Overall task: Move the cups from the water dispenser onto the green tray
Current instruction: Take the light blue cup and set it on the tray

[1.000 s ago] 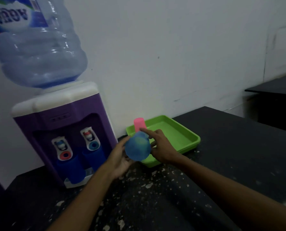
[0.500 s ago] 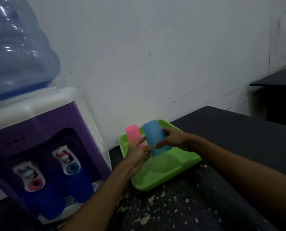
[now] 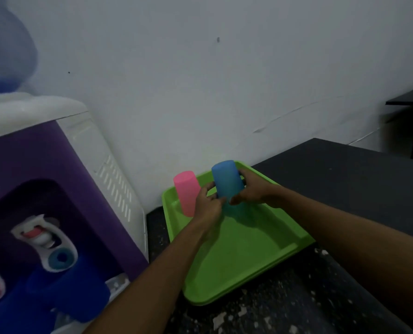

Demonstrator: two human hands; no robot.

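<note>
Under the water dispenser [image 3: 56,189] taps, two dark blue cups [image 3: 80,292] wait. The left hand [image 3: 206,206] steadies and the right hand [image 3: 253,191] grips the light blue cup [image 3: 227,182], upside down; it should be lowered flat beside the pink cup [image 3: 186,191] standing in the green tray [image 3: 236,256].
</note>
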